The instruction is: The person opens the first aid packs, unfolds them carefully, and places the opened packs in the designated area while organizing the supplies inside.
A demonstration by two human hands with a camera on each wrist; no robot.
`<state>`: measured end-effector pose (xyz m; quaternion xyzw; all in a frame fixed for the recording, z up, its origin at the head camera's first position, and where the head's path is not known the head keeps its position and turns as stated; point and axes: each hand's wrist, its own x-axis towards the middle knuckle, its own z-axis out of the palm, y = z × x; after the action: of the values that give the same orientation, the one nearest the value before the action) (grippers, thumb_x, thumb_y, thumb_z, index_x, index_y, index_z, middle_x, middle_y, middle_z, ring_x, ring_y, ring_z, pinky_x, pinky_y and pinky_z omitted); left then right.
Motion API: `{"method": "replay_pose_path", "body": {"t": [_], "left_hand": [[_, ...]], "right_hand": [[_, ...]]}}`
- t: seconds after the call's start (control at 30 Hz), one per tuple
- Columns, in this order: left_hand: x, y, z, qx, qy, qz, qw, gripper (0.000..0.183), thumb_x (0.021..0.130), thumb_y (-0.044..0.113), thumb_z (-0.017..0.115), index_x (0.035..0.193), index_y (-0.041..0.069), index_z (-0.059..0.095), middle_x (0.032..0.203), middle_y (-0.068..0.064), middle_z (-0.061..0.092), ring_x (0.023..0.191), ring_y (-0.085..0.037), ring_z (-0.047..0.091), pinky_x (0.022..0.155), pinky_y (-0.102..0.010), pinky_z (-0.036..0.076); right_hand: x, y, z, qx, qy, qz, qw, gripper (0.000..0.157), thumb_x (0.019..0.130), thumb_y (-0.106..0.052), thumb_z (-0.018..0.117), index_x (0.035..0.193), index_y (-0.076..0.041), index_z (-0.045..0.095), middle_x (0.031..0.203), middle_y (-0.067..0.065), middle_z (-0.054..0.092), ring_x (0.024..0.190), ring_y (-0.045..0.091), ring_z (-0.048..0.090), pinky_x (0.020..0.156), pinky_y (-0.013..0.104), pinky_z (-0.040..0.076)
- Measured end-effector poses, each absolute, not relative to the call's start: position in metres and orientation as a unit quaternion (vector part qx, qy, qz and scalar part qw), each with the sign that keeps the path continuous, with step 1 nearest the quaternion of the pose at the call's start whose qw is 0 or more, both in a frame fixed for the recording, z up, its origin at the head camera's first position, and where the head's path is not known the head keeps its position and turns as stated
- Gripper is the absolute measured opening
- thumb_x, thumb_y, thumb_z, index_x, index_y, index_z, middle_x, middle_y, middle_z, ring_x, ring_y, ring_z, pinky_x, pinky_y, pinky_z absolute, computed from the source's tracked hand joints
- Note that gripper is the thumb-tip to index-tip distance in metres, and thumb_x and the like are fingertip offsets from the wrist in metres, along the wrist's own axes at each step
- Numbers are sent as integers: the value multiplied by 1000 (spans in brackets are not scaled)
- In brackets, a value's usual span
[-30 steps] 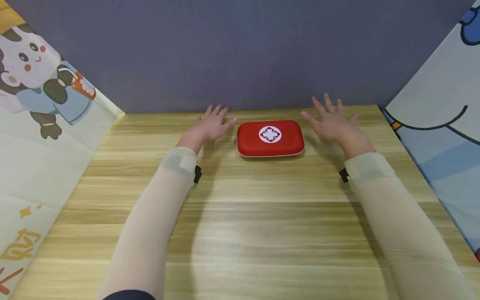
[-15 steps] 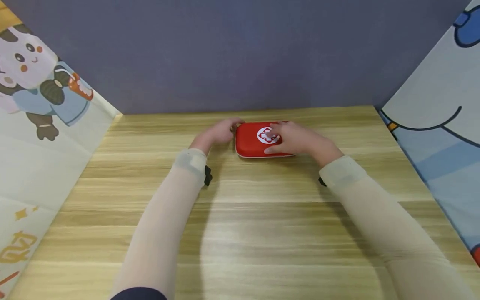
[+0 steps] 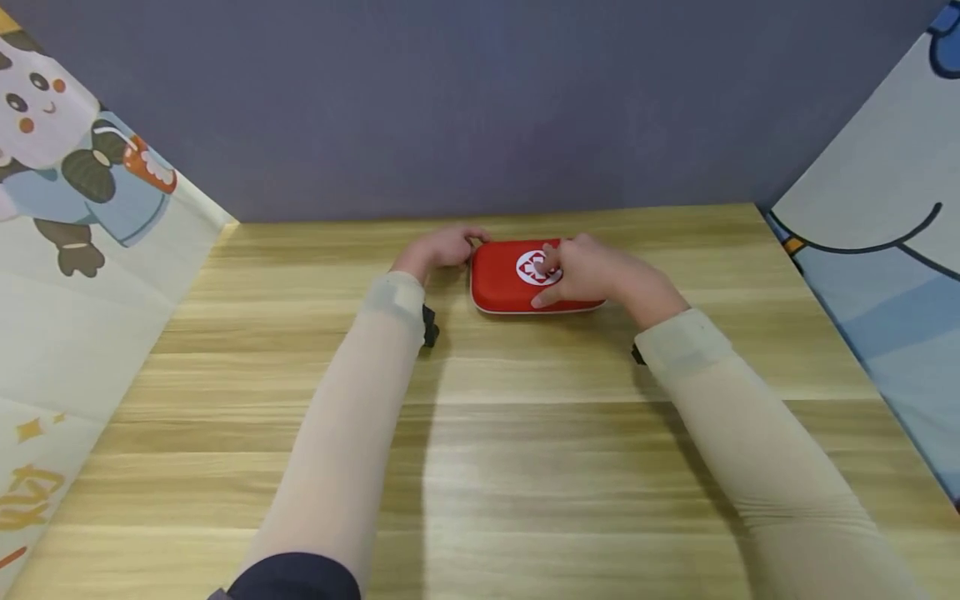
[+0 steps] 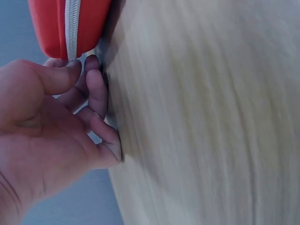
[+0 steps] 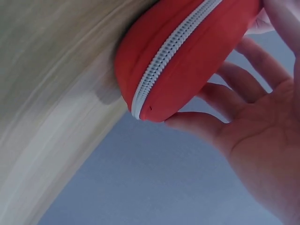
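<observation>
A red zippered first-aid case [image 3: 495,279] with a white round emblem lies on the table near its back edge. My left hand [image 3: 447,248] is at the case's left end. In the left wrist view, thumb and forefinger of that hand [image 4: 51,108] pinch at the end of the pale zipper [image 4: 72,28]; the zipper pull is hidden between them. My right hand [image 3: 592,271] rests over the right half of the lid, thumb toward the front. In the right wrist view, its spread fingers [image 5: 239,82] lie against the red shell, and the zipper looks closed.
The light wood table [image 3: 525,467] stretches toward me. Behind it stands a dark grey-blue panel [image 3: 480,108]. Printed cartoon sheets flank it, one at left [image 3: 67,333] and one at right [image 3: 877,192].
Both hands have come inward from beside the case, left to its zipper end and right onto its lid. The case has stayed nearly in place.
</observation>
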<state>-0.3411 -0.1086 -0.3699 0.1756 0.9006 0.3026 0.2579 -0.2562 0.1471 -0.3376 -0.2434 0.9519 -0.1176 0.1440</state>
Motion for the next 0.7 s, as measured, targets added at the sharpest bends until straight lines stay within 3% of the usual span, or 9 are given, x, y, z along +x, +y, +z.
{"method": "replay_pose_path", "body": {"t": [0.13, 0.3, 0.4, 0.53, 0.7], "left_hand": [[-341, -108, -361, 173, 895, 304, 278, 54, 103, 0, 34, 152, 10, 53, 131, -14, 58, 94, -22, 50, 81, -24, 39], [-340, -107, -361, 178, 884, 306, 306, 60, 102, -1, 36, 158, 17, 48, 150, -13, 49, 127, -26, 45, 104, -31, 35], [-339, -105, -363, 178, 879, 303, 320, 69, 99, -4, 35, 162, 21, 45, 157, -11, 44, 139, -27, 38, 113, -34, 31], [-337, -104, -364, 188, 887, 285, 311, 72, 96, -4, 33, 163, 20, 43, 162, -10, 42, 141, -28, 37, 115, -36, 30], [-338, -106, -366, 213, 904, 245, 280, 64, 101, -2, 31, 161, 16, 46, 163, -11, 45, 138, -28, 41, 115, -36, 34]], "right_hand": [[-254, 147, -335, -231, 953, -129, 145, 54, 88, -42, 85, 133, -13, 75, 129, 19, 68, 119, 36, 60, 108, 50, 52], [-251, 150, -337, -219, 955, -136, 144, 56, 90, -42, 84, 136, -13, 74, 132, 20, 66, 124, 40, 57, 110, 52, 49], [-249, 151, -341, -215, 956, -139, 146, 60, 90, -43, 83, 141, -14, 71, 144, 24, 62, 135, 45, 52, 116, 56, 46], [-247, 152, -345, -198, 956, -159, 147, 65, 91, -43, 83, 146, -14, 66, 161, 29, 47, 151, 51, 38, 124, 59, 38], [-244, 150, -345, -190, 955, -172, 147, 66, 90, -44, 83, 147, -16, 66, 165, 30, 41, 153, 54, 32, 125, 61, 36]]}}
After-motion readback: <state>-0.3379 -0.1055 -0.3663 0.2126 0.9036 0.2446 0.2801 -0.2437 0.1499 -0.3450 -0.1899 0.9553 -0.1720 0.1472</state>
